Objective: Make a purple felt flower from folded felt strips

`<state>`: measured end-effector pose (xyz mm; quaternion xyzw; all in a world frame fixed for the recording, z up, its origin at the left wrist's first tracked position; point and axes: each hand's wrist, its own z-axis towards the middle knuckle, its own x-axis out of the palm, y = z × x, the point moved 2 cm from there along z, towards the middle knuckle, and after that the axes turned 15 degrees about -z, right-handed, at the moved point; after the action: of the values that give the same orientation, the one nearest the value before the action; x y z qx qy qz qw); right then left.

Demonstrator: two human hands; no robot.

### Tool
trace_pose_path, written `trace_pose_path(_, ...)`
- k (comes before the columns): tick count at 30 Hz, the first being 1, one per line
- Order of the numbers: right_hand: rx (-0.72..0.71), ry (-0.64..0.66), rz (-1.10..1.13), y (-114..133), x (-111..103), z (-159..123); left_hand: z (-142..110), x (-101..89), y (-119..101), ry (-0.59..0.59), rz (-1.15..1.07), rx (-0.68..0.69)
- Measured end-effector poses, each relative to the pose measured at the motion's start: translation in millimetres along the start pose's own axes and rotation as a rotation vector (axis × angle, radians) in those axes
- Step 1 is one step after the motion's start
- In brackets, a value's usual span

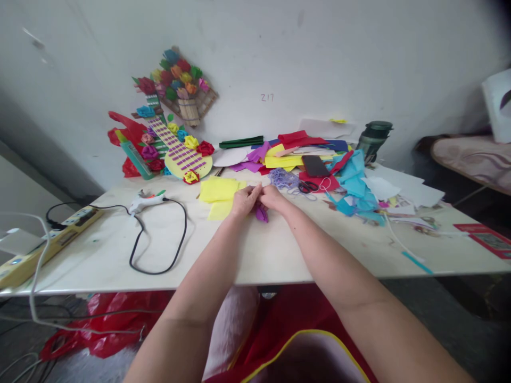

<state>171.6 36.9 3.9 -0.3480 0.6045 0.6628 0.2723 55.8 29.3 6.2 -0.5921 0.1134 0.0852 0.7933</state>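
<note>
Both hands meet above the middle of the table, fingers bent around a small piece of purple crepe paper (262, 214). My left hand (246, 200) is closed at the paper's left side. My right hand (273, 199) pinches from the right, its fingertips partly hidden against the left ones. The purple piece sticks out below the hands, folded or gathered; its upper part is covered by fingers. Yellow crepe paper sheets (219, 190) lie flat just left of my left hand. Behind my right hand are a tangle of lilac yarn (282, 178) and black scissors (308, 186).
A white glue gun (147, 201) with a looping black cord lies left, near a power strip (64, 239). A flower-decorated paper guitar (171, 141) leans on the wall. Coloured paper, a phone (315, 166), blue crepe paper (355, 183) and a dark bottle (373, 139) stand or lie right and behind.
</note>
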Motion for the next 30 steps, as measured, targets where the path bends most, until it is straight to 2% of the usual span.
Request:
trace_pose_path(3, 0.080, 0.057, 0.112, 3.5, -1.7, -3.4, -0.7, -0.4, -1.1, 0.024, 0.035, 0.034)
trace_pose_path(7, 0.112, 0.062, 0.165, 7.7, -4.7, -6.9, 0.2, -0.9, 0.8, 0.050, 0.038, 0.046)
trace_pose_path(13, 0.049, 0.022, 0.254, 4.4, -10.0, -8.1, 0.1, -1.7, 2.4, 0.062, -0.019, -0.014)
trace_pose_path(18, 0.051, 0.015, 0.355, 3.3, -15.5, -10.2, -2.4, -1.7, 1.1, 0.261, -0.317, -0.138)
trace_pose_path(21, 0.002, -0.006, 0.384, 3.0, -17.9, -11.3, -2.6, -4.5, -0.6, 0.329, -0.471, -0.175)
trace_pose_path(30, -0.035, -0.042, 0.252, -3.6, -16.2, -6.8, -3.0, -2.9, 0.8, 0.405, -0.440, -0.145)
